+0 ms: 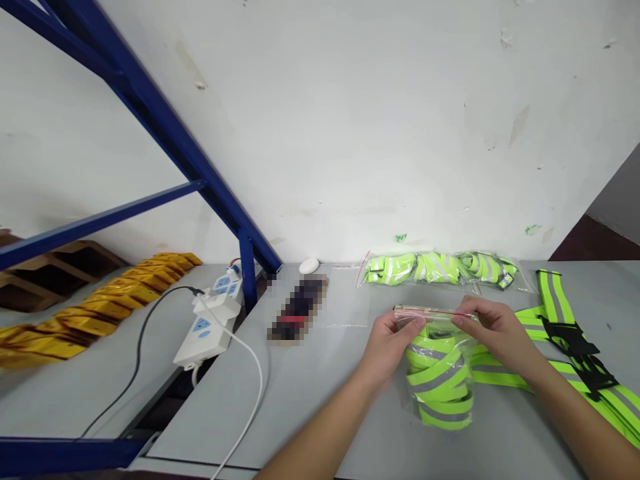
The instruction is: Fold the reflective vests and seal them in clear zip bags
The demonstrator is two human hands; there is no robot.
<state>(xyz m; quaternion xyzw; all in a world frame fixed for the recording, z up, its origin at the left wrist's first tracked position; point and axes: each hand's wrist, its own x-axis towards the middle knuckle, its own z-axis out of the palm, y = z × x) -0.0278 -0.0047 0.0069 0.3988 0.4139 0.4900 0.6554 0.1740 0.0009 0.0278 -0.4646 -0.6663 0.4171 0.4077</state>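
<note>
My left hand (pixel 387 347) pinches the left end of the zip strip of a clear zip bag (pixel 433 313). At the strip's right end, my right hand (pixel 493 330) has the same edge between thumb and fingers. A coiled neon-yellow reflective strap (pixel 440 383) with grey stripes sits inside the bag, which hangs toward me over the table. Just right of it lie loose reflective straps (pixel 533 327) with black buckles (pixel 595 373), partly behind my right hand and forearm. Several bagged reflective straps (pixel 440 269) form a row by the wall.
Left of my hands lie a flat clear bag (pixel 345 310), a pixelated dark object (pixel 300 310) and a white oval object (pixel 309 266). A power strip (pixel 210 333) with cables sits by the blue metal frame (pixel 200 160). Yellow packets (pixel 100 307) line the far-left surface.
</note>
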